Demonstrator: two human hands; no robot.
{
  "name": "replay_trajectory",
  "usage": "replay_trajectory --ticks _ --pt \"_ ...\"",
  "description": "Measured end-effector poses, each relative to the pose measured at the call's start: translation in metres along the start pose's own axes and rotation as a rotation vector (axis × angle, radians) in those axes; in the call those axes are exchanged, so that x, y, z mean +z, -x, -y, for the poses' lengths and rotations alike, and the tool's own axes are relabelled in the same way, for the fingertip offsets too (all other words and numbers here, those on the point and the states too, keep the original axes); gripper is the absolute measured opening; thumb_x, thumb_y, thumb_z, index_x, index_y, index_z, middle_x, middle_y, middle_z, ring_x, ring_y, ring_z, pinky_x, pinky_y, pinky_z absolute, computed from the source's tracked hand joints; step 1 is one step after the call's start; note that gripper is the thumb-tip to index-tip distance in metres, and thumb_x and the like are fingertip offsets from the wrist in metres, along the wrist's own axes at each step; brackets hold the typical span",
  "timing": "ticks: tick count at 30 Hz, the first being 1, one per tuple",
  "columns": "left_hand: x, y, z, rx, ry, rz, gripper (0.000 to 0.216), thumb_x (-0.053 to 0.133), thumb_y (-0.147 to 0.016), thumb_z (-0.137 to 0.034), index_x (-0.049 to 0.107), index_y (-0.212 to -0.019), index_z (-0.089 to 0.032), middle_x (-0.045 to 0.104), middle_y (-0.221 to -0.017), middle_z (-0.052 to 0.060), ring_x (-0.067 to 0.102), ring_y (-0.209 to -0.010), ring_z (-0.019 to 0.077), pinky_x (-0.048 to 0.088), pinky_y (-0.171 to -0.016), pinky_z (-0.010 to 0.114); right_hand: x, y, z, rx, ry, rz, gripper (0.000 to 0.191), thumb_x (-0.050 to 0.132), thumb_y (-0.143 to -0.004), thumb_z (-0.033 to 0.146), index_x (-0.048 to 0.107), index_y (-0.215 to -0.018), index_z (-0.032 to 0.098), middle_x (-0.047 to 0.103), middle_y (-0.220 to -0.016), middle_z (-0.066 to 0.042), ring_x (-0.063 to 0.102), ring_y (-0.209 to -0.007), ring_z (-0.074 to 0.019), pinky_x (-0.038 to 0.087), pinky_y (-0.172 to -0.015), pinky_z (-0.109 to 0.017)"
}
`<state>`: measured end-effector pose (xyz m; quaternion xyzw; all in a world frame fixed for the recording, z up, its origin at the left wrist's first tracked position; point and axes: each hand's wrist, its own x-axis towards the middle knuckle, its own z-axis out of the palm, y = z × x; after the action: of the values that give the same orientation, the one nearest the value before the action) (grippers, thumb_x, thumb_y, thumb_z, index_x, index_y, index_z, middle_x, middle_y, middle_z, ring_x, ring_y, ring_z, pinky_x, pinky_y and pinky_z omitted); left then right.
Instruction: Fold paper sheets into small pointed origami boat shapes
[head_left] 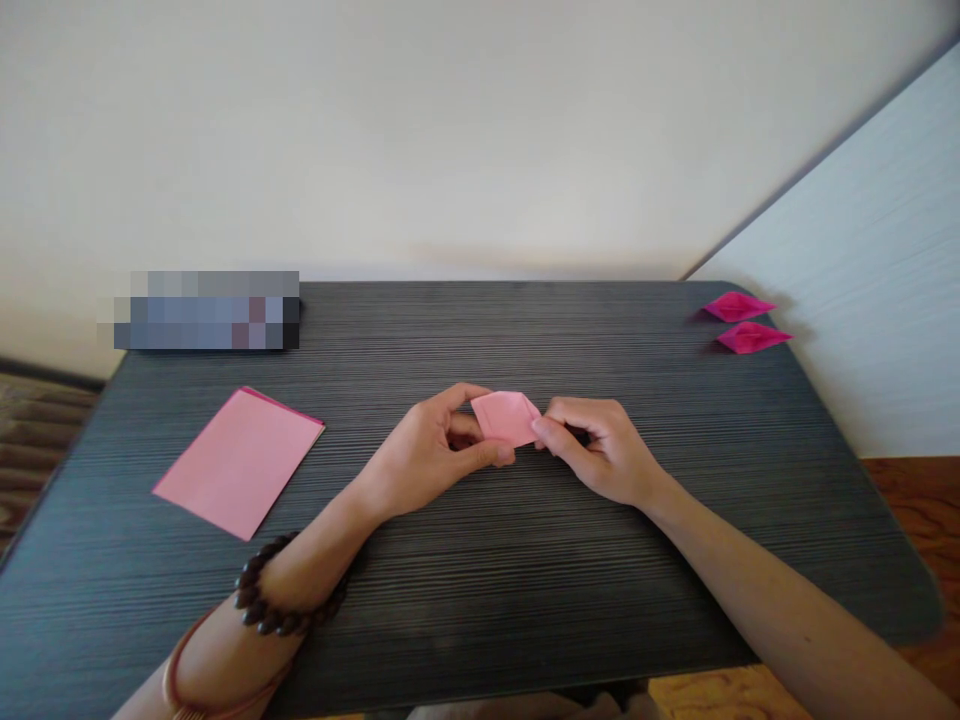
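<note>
A small folded piece of light pink paper (504, 418) is held between my two hands, above the middle of the table. My left hand (427, 450) grips its left side, thumb along the lower edge and fingers behind it. At the paper's right corner, my right hand (596, 445) pinches it between thumb and forefinger. A crease line and a folded flap show on the side facing me. The fingers behind the paper are partly hidden.
On the dark table (480, 600), a stack of square pink paper (244, 465) lies at the left. Two folded magenta paper shapes (739, 307) sit at the far right corner. A blurred-out object (206, 315) is at the back left, near the wall (450, 130).
</note>
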<state>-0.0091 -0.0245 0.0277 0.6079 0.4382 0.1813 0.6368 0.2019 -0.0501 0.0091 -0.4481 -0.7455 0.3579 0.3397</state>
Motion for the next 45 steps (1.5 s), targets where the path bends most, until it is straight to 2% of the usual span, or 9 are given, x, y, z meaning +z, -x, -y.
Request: replay_trajectory --ticks 7,13,18,24,26,29,33,39,45 --pt "0.001 0.0 0.002 -0.004 -0.132 0.127 0.026 0.07 -0.075 -0.034 0.057 -0.089 -0.015 0.067 -0.066 -0.003 0.049 -0.054 0.0074 0.031 -0.051 0.019 0.003 -0.001 0.003 0.035 -0.014 -0.011 0.029 0.049 -0.089 0.026 0.044 -0.062 0.018 0.04 -0.057 0.005 0.037 -0.053 -0.0079 0.028 -0.053 -0.025" --pt "-0.001 0.0 0.001 -0.039 -0.041 0.141 0.023 0.068 -0.076 -0.032 0.057 -0.088 -0.015 0.067 -0.067 -0.002 0.048 -0.052 0.007 0.029 -0.049 0.018 0.01 0.0 0.003 0.065 -0.081 -0.085 0.032 0.049 -0.09 0.026 0.043 -0.06 0.018 0.039 -0.057 0.005 0.036 -0.053 -0.0079 0.028 -0.053 -0.025" --pt "-0.002 0.002 0.0 -0.003 -0.081 0.106 0.03 0.065 -0.079 -0.033 0.055 -0.102 -0.017 0.071 -0.071 0.0 0.058 -0.058 0.0098 0.036 -0.052 0.018 0.004 -0.002 0.002 0.106 -0.022 -0.032 0.031 0.048 -0.091 0.03 0.047 -0.063 0.018 0.042 -0.057 0.005 0.038 -0.053 -0.0083 0.029 -0.053 -0.025" --pt "-0.013 -0.002 0.011 0.337 -0.644 -0.199 0.03 0.06 -0.083 -0.042 0.061 -0.105 -0.022 0.068 -0.073 -0.002 0.059 -0.06 0.0103 0.046 -0.06 0.022 -0.008 -0.007 -0.005 -0.016 0.362 0.113 0.03 0.046 -0.093 0.033 0.054 -0.069 0.018 0.054 -0.065 0.001 0.045 -0.069 -0.0137 0.031 -0.07 -0.03" --pt "-0.018 -0.005 0.017 0.556 -0.754 -0.181 0.023 0.06 -0.085 -0.037 0.064 -0.101 -0.022 0.067 -0.098 0.003 0.062 -0.082 0.0134 0.049 -0.074 0.026 -0.007 -0.007 -0.007 -0.031 0.433 0.134 0.027 0.048 -0.092 0.033 0.055 -0.071 0.018 0.054 -0.068 0.0 0.045 -0.072 -0.0145 0.031 -0.071 -0.03" --pt "-0.022 -0.009 0.022 0.759 -0.86 -0.1 0.016 0.057 -0.088 -0.027 0.066 -0.1 -0.022 0.066 -0.108 0.003 0.06 -0.094 0.0142 0.048 -0.083 0.028 -0.005 -0.007 -0.01 -0.045 0.461 0.125 0.023 0.049 -0.092 0.034 0.055 -0.077 0.018 0.053 -0.071 0.0 0.045 -0.072 -0.0141 0.032 -0.071 -0.029" --pt "-0.021 -0.011 0.022 0.822 -0.993 -0.095 0.014 0.056 -0.088 -0.023 0.067 -0.096 -0.023 0.067 -0.105 0.002 0.059 -0.089 0.0149 0.051 -0.078 0.028 -0.001 -0.008 -0.013 -0.05 0.486 0.07 0.021 0.052 -0.09 0.038 0.055 -0.085 0.018 0.053 -0.077 0.0 0.047 -0.073 -0.0141 0.034 -0.069 -0.029" --pt "-0.017 -0.009 0.019 0.91 -1.11 -0.111 0.013 0.054 -0.089 -0.019 0.065 -0.096 -0.018 0.069 -0.102 0.002 0.059 -0.097 0.0179 0.05 -0.083 0.032 -0.004 -0.004 -0.019 -0.177 0.564 0.038 0.021 0.048 -0.093 0.033 0.062 -0.094 0.018 0.06 -0.086 -0.004 0.053 -0.081 -0.0158 0.039 -0.074 -0.031" --pt "-0.017 -0.007 0.018 0.896 -1.152 -0.114 0.014 0.054 -0.089 -0.017 0.063 -0.1 -0.018 0.067 -0.112 0.003 0.058 -0.106 0.0189 0.049 -0.085 0.033 -0.017 0.003 -0.025 -0.322 0.488 0.113 0.04 0.057 -0.085 0.044 0.06 -0.117 0.019 0.058 -0.107 -0.009 0.053 -0.092 -0.0182 0.045 -0.082 -0.034"
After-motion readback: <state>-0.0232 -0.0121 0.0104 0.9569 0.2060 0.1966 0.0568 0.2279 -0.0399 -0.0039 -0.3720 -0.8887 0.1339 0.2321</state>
